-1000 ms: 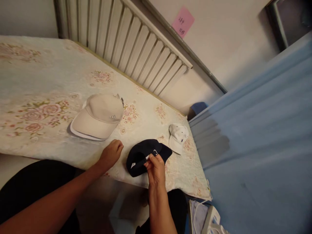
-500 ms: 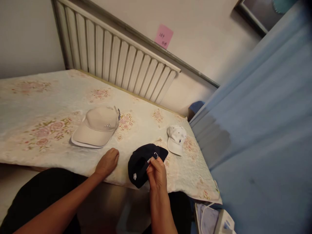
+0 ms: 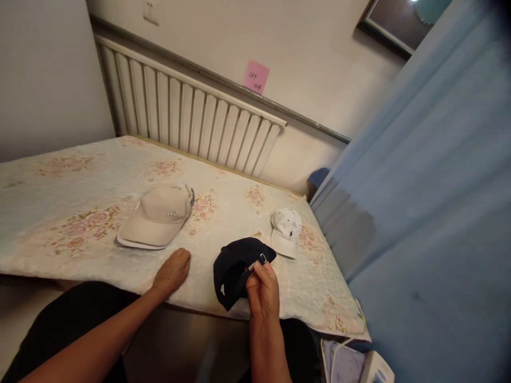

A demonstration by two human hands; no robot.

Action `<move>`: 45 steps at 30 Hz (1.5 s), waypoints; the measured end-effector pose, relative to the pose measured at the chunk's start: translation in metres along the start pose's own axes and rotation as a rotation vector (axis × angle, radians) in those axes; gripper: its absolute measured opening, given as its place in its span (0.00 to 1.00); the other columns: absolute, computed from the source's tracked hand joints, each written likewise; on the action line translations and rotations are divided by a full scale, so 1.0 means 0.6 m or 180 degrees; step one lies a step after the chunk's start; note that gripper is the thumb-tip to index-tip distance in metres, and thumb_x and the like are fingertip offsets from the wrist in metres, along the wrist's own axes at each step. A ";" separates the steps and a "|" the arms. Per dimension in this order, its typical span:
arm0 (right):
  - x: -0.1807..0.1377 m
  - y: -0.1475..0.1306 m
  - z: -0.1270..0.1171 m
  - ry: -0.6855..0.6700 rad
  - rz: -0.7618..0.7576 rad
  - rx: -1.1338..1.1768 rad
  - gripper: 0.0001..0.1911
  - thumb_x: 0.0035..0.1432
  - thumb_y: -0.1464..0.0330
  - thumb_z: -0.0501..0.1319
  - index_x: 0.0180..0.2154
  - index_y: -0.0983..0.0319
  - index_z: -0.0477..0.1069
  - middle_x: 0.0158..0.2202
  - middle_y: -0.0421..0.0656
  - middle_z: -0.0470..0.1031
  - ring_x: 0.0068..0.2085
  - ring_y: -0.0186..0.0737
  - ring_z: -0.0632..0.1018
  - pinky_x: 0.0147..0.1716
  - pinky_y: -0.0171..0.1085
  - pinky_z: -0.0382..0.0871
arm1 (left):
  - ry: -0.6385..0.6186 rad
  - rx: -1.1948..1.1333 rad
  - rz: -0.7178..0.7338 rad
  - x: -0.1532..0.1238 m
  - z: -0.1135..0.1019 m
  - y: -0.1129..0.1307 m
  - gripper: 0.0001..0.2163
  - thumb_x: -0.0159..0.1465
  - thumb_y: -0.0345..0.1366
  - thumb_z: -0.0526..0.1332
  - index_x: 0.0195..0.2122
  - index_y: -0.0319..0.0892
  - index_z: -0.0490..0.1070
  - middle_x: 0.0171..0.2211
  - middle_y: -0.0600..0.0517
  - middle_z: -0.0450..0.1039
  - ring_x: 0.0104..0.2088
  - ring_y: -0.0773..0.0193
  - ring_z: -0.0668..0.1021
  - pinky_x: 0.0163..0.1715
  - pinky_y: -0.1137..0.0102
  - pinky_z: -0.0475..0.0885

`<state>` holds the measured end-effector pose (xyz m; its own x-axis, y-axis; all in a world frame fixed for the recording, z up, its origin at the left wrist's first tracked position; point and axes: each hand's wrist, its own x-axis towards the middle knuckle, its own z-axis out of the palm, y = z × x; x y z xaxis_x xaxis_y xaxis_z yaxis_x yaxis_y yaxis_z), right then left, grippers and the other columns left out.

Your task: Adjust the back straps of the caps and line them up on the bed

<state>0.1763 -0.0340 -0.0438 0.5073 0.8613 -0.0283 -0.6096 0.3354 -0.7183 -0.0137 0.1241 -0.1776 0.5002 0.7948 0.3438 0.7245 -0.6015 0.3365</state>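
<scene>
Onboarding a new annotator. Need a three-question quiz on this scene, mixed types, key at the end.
1. Which hand holds the dark cap?
2. True or false: the left hand is gripping the beige cap.
3. What is on the wall above the radiator?
A) a clock
B) a pink note
C) a shelf

Key:
1. The right hand.
2. False; the beige cap lies on the floral cover, apart from that hand.
3. B
</scene>
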 end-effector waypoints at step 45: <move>-0.003 -0.016 -0.007 0.0058 -0.0071 -0.0028 0.15 0.50 0.71 0.65 0.43 0.62 0.73 0.33 0.41 0.77 0.32 0.35 0.76 0.40 0.37 0.72 | 0.0152 0.0125 0.0103 -0.005 0.018 -0.013 0.09 0.65 0.31 0.46 0.29 0.43 0.62 0.32 0.48 0.65 0.36 0.58 0.69 0.40 0.64 0.65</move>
<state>0.1839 -0.0402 -0.0397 0.5319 0.8464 -0.0249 -0.5927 0.3511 -0.7249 -0.0156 0.1274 -0.1908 0.5012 0.7696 0.3956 0.7268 -0.6225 0.2903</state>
